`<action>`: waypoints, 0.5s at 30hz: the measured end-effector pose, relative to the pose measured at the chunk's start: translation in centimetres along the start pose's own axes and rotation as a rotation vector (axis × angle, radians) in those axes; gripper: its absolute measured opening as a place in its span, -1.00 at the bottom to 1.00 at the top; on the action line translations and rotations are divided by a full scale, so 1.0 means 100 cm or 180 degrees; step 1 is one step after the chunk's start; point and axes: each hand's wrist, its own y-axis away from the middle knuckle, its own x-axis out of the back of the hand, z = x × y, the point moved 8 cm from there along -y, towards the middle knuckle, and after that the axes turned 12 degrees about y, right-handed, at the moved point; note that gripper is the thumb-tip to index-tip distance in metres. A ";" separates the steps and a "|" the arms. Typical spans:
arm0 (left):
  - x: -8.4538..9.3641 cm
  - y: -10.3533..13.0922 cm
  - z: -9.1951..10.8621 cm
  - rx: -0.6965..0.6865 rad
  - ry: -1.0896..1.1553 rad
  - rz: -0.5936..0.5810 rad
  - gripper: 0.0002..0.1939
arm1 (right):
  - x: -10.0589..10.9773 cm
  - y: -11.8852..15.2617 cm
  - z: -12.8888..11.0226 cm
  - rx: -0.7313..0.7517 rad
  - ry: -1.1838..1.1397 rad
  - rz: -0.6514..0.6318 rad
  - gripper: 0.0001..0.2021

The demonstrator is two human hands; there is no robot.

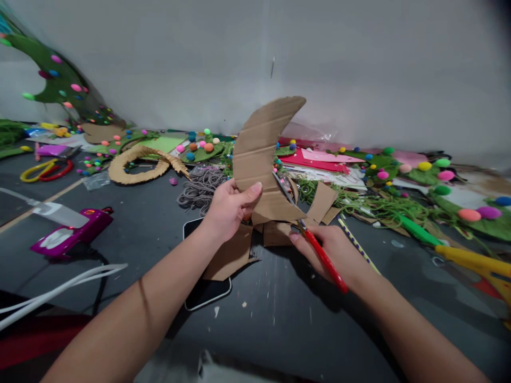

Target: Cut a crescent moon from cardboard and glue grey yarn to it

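Through the head view, I have the left hand pinching a cardboard crescent upright above the bench, thumb on its near face. The right hand has its fingers closed round red-handled scissors, whose blades meet the crescent's inner curve near the lower tip. I read this as trimming that curve. To me, a further snip calls for a steady left pinch, the card turned to suit the blades, and fingers clear of the edge.

The bench is dark and scattered with scraps. A cardboard offcut overlaps a dark flat device below the left hand; grey yarn lies just beyond. A purple power strip sits to the left, a green-and-yellow tool to the right. Pompom-dotted green pieces line the base of a plain pale wall.
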 end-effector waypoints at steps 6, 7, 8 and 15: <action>0.006 -0.003 0.008 -0.0085 0.0008 0.0163 -0.57 | 0.000 0.001 0.000 0.0002 0.0022 -0.0018 -0.51; 0.006 -0.003 0.008 -0.0079 0.0023 0.0156 -0.57 | 0.000 0.001 0.000 0.0014 0.0009 -0.0024 -0.51; 0.005 -0.003 0.008 -0.0076 0.0029 0.0155 -0.57 | 0.000 0.001 0.000 0.0025 0.0004 -0.0031 -0.51; 0.004 -0.002 0.006 -0.0049 -0.0018 0.0078 -0.55 | 0.002 0.001 -0.002 -0.0051 0.0235 -0.0026 -0.50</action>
